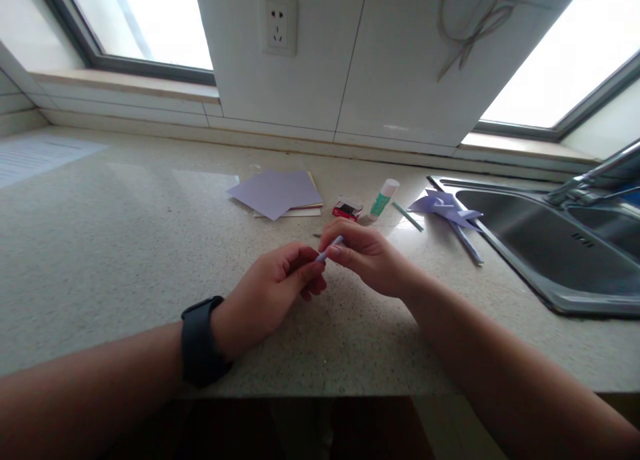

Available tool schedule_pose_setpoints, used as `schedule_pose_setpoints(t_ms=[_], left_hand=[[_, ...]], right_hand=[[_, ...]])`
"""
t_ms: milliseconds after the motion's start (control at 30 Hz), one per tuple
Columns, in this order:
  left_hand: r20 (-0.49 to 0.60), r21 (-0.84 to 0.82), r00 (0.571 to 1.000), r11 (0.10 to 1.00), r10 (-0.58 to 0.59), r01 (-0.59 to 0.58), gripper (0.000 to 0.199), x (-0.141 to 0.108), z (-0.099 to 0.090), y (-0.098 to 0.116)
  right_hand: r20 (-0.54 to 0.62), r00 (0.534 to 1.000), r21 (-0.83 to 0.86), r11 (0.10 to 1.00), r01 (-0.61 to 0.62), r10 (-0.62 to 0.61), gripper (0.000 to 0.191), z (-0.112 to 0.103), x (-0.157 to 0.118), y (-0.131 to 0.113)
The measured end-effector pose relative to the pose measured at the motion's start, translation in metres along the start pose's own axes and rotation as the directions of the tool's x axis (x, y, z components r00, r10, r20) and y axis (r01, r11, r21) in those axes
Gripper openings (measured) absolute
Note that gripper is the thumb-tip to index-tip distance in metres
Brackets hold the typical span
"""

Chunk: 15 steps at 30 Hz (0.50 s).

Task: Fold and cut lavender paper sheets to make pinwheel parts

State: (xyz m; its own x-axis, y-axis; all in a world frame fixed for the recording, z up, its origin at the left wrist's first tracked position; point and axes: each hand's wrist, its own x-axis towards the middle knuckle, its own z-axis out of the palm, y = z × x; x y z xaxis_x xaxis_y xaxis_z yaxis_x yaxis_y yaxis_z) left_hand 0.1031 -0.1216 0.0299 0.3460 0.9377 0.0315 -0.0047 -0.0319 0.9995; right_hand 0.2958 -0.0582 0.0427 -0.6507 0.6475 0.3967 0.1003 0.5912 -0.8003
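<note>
A thin roll of lilac paper (332, 247) runs slantwise between my two hands, above the counter. My left hand (280, 283) pinches its lower end between thumb and fingers. Around its upper part my right hand (367, 253) is closed, thumb pressed against it. Just beyond my hands lie a small red and black box (347, 209) and a glue stick (384, 199) with a white cap and green label. A lilac paper pinwheel (443, 207) on a paper stick rests at the sink's edge. Sheets of lilac paper (275, 193) lie stacked behind my left hand.
The steel sink (520, 247) with its tap (580, 180) takes up the right side. A thin green strip (407, 216) lies near the glue stick. Printed paper (45, 155) is at the far left. The wall has a socket (277, 25) and a hanging cord (475, 33).
</note>
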Motion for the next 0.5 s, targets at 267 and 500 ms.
schedule_pose_setpoints(t_ms=[267, 500], left_hand=[[0.218, -0.343, 0.976, 0.936, -0.006, 0.083, 0.027, -0.0008, 0.0026, -0.0052], [0.496, -0.562, 0.861, 0.715, -0.111, 0.415, 0.025, -0.0070, 0.0040, -0.0006]], right_hand=[[0.183, 0.983, 0.337, 0.941, -0.039, -0.025, 0.039, -0.0042, -0.0043, 0.0008], [0.222, 0.970, 0.394, 0.919, 0.008, -0.103, 0.038, -0.0034, -0.0055, -0.0017]])
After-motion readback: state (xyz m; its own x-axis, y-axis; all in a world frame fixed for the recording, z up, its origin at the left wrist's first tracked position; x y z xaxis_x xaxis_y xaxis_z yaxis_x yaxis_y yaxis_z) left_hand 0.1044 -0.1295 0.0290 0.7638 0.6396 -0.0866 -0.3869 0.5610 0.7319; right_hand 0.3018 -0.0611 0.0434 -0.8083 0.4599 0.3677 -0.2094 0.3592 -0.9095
